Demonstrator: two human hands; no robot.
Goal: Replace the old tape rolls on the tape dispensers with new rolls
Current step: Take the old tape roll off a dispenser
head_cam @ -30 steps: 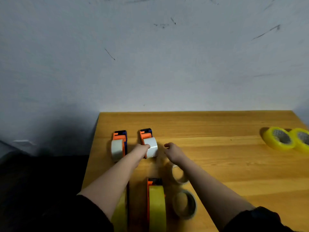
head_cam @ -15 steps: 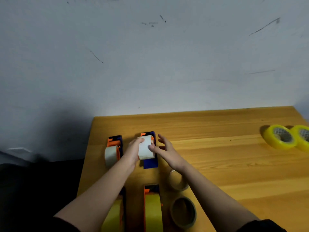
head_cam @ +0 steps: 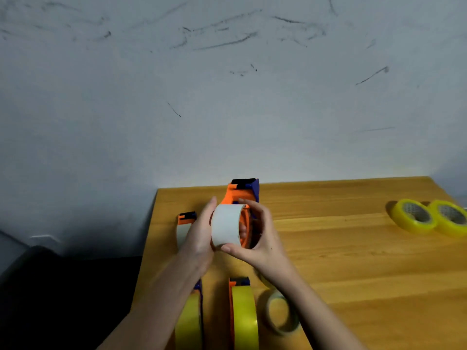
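An orange and blue tape dispenser is lifted off the wooden table, carrying a pale old roll. My left hand holds the roll's left side. My right hand curls round the dispenser and roll, thumb under the roll's front. A second dispenser with a pale roll stands at the left, partly behind my left hand. Two dispensers with yellow rolls stand near me. Two new yellow rolls lie at the far right.
A nearly spent roll core lies flat right of the near dispensers; another one hides under my right forearm. The table's left edge drops to a dark floor. A scuffed grey wall stands behind the table.
Both hands have lifted the dispenser with the pale roll off the table and brought it nearer. My right hand now wraps round it. The camera has tilted up.
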